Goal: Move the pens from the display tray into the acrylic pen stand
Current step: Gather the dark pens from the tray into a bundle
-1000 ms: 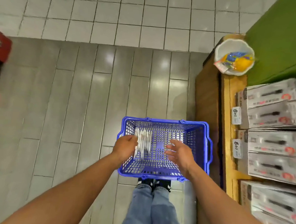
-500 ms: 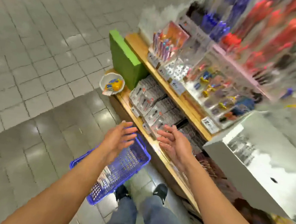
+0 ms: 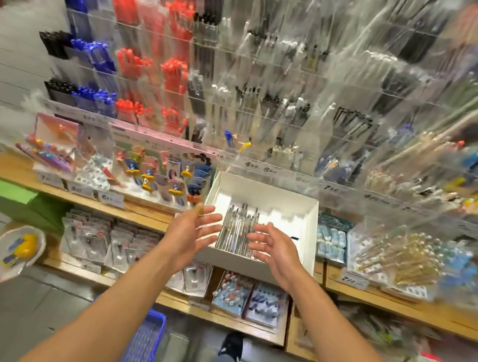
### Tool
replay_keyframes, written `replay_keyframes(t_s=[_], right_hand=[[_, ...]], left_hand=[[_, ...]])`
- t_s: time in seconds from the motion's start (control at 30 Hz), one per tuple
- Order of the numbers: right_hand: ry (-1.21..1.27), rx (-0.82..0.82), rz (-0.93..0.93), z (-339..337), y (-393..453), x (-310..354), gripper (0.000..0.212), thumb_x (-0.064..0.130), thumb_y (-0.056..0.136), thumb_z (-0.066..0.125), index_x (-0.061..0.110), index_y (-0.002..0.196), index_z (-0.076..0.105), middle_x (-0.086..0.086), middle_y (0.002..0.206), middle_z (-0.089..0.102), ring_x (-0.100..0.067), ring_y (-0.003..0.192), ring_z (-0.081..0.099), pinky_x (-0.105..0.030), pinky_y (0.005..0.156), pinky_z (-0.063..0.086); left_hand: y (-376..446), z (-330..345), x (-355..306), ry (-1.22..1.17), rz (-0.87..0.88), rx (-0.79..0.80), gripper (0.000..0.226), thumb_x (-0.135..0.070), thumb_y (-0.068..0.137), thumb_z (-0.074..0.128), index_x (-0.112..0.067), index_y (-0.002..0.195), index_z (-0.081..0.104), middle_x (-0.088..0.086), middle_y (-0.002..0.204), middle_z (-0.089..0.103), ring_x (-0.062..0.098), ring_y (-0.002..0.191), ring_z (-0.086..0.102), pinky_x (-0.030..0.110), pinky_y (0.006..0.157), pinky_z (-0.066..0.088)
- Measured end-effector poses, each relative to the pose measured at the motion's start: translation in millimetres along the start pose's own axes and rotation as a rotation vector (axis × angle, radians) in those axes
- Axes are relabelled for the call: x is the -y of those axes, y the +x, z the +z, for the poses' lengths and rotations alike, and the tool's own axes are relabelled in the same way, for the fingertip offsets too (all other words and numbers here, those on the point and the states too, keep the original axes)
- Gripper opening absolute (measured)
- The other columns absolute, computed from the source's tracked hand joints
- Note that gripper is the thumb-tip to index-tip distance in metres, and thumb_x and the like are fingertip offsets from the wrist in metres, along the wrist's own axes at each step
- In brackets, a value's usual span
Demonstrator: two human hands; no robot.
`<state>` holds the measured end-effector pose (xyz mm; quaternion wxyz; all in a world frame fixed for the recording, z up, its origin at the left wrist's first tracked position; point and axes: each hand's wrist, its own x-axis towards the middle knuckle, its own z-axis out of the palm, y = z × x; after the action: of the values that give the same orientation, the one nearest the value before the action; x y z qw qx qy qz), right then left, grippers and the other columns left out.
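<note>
A white display tray (image 3: pixel 310 217) sits on the wooden shelf with a bundle of clear-wrapped pens (image 3: pixel 237 229) lying in its left half. My left hand (image 3: pixel 190 231) hovers just left of the pens, fingers spread and holding nothing. My right hand (image 3: pixel 273 247) hovers at the pens' right side, fingers loosely curled and holding nothing. Behind the tray rises a tall acrylic pen stand (image 3: pixel 242 73) with rows of clear pockets holding blue, red and black pens. The frame is blurred by motion.
A blue basket (image 3: pixel 143 343) stands on the floor at my feet. A white bowl (image 3: pixel 15 249) sits at the shelf's left end. Packaged stationery (image 3: pixel 95 237) fills the lower shelf; price tags line the wooden edges.
The view swung up from the blue basket on the floor to the shelf. Both hands left the basket and rose to either side of the pens in the white tray.
</note>
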<state>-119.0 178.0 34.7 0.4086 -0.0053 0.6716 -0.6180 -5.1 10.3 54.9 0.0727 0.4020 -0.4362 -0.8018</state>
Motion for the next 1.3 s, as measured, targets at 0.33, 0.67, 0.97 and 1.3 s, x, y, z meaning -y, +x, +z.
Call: replay_keyframes(t_s=[0.33,0.67,0.97,1.3], right_hand=[[-0.156,-0.080,0.118,-31,43,5,0.016,0.017,0.098,0.050,0.015,0.107,0.062,-0.006,0.094,0.069,-0.018,0.077,0.062,-0.029,0.070,0.050],[-0.767,-0.091,0.085,12,118,-14,0.043,0.016,0.094,0.055,0.024,0.135,0.050,-0.004,0.125,0.061,-0.020,0.096,0.066,-0.033,0.083,0.055],[-1.206,0.046,0.006,29,156,-28,0.053,0.021,0.095,0.054,0.023,0.144,0.037,-0.011,0.133,0.057,-0.031,0.118,0.056,-0.038,0.095,0.048],[-0.779,-0.096,-0.027,27,138,-8,0.011,0.017,0.095,0.055,0.023,0.103,0.050,0.004,0.084,0.057,-0.013,0.066,0.055,-0.026,0.060,0.043]], left_hand=[[47,30,-4,0.094,-0.120,-0.007,0.031,-0.032,0.106,0.038,-0.013,0.112,0.062,0.007,0.108,0.072,0.023,0.097,0.067,0.036,0.079,0.054],[85,19,-5,0.204,-0.202,-0.037,0.027,-0.030,0.104,0.041,-0.016,0.110,0.063,0.004,0.105,0.073,0.022,0.098,0.068,0.032,0.073,0.051],[97,6,-2,0.229,-0.261,0.017,0.025,-0.028,0.103,0.044,-0.015,0.113,0.063,0.005,0.105,0.074,0.022,0.095,0.068,0.031,0.072,0.051],[103,14,-4,0.267,-0.221,0.053,0.025,-0.026,0.104,0.044,-0.016,0.113,0.064,0.007,0.110,0.072,0.024,0.100,0.067,0.032,0.076,0.053]])
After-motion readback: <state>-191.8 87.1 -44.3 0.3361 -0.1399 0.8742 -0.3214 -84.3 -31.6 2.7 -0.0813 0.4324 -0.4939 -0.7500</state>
